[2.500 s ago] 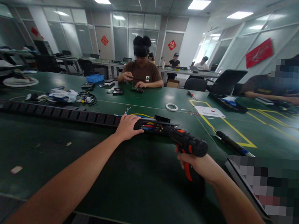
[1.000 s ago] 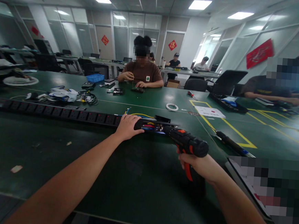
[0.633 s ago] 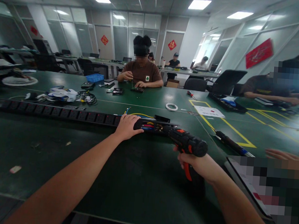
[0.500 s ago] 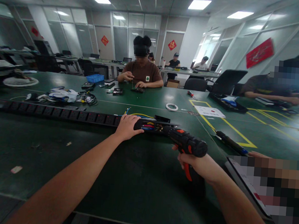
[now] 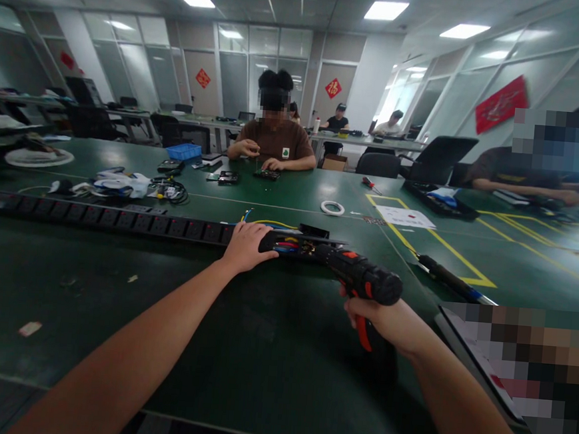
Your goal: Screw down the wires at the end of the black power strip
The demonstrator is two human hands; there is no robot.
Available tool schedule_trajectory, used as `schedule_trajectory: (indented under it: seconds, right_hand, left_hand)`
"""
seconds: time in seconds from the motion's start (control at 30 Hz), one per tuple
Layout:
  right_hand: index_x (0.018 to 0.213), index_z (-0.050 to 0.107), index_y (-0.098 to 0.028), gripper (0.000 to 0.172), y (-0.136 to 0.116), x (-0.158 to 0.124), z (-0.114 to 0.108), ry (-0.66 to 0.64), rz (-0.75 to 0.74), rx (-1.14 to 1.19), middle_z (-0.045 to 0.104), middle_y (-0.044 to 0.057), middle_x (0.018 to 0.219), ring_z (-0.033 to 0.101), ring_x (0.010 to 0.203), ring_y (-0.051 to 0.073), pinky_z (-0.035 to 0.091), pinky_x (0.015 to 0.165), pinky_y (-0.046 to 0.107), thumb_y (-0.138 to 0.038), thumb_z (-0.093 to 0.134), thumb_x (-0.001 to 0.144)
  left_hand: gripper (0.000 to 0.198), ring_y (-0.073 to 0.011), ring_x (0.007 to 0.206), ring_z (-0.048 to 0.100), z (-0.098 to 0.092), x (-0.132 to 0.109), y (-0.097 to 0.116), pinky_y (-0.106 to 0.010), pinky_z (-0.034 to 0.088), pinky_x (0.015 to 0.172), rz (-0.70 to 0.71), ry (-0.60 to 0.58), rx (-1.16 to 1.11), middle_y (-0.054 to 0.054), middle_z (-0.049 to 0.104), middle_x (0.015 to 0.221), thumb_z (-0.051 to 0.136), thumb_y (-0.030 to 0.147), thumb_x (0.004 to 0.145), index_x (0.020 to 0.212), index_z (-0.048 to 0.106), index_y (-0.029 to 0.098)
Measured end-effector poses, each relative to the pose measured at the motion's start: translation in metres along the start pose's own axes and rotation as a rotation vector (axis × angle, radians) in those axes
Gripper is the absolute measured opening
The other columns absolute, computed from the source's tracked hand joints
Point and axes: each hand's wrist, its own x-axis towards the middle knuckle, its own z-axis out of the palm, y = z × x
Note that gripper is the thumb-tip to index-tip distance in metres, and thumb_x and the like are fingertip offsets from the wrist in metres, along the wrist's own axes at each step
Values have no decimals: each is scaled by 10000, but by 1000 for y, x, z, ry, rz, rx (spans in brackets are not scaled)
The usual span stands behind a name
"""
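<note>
A long black power strip (image 5: 103,219) with a row of sockets lies across the table. Over its right part rests my left hand (image 5: 248,247), fingers across the top and thumb along the near side. Just right of the thumb, the strip's end is uncovered and coloured wires (image 5: 287,245) show inside. My right hand (image 5: 369,313) is wrapped around the handle of a black and orange cordless drill (image 5: 360,273). The drill lies almost level, its nose at the strip's wired end. Its bit and the exact contact point are hard to make out.
A dark tool (image 5: 448,277) with a yellow cord lies right of the drill, above a board with papers (image 5: 473,358). Beyond the strip are a white tape roll (image 5: 332,208), a paper sheet (image 5: 406,217) and bundled cables (image 5: 168,191). Co-workers sit opposite and at right.
A co-worker's hand at the right has drawn back from the end of the dark tool. My hands, the drill and the strip look the same.
</note>
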Motion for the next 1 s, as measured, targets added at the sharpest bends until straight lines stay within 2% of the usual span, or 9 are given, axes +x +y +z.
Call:
schedule_trajectory:
  seconds: [1.0]
  right_hand:
    - [897,670,-230,299,4,3,-1,5,13,-13,668,-29,605,659,618,213,533,629,343,-340,705,622]
  left_hand:
    - [691,-395,1438,593,-1,0,2,-594,338,1290,-2,2,4,-141,699,1526,731,690,991,1496,674,222]
